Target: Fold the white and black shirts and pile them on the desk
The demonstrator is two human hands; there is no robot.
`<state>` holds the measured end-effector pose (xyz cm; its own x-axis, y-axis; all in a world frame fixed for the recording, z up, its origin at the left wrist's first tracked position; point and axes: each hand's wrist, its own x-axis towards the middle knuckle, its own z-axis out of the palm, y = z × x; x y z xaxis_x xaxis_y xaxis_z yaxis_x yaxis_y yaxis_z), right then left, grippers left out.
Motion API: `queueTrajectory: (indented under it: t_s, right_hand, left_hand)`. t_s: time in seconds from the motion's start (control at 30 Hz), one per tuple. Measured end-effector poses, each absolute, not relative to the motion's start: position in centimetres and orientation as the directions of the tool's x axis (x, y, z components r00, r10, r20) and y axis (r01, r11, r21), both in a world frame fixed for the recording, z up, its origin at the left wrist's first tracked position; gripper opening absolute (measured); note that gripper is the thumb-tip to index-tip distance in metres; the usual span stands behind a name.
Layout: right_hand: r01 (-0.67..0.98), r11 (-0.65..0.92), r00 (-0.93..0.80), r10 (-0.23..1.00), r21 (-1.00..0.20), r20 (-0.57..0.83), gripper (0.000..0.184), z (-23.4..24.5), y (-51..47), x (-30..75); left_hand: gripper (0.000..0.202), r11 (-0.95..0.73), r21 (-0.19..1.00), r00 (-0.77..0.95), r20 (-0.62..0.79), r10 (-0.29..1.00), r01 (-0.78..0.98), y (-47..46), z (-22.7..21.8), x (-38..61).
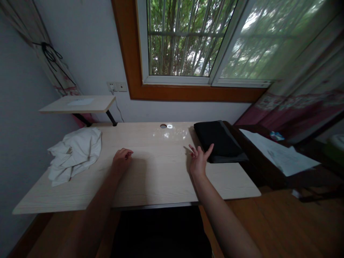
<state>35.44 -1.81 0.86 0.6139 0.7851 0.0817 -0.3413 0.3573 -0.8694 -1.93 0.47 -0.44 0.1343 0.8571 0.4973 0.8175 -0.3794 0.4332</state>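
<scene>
right hand [199,160] open by black cloth [219,141], left hand [121,159] curled

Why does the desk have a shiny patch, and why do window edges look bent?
Head view: daylight glares off the desk near its cable hole; the wide lens bows the window frame and curtain; left hand and right hand look dim.

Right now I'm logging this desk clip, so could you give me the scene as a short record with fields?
Surface: light wooden desk under a window
Left hand: fingers curled, resting on desk, holding nothing
Right hand: open, fingers spread, beside black folded item, contact unclear
Left of desk: crumpled white cloth
Raised shelf: back left corner
</scene>
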Motion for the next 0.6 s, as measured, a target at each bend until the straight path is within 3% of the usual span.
queueTrajectory:
  t_s: [0.27,0.6]
  right_hand:
    - [-0.304,0.335,0.637,0.767,-0.892,0.070,0.082,0.26,-1.51,35.70]
    - [-0.200,0.317,0.638,0.760,-0.927,0.122,0.088,0.23,-1.77,35.64]
  left_hand:
    - [0.020,-0.389,0.422,0.135,0.517,0.845,0.819,0.57,-0.78,-1.95]
    - [0.019,-0.420,0.421,0.152,0.539,0.829,0.804,0.67,-0.88,-2.10]
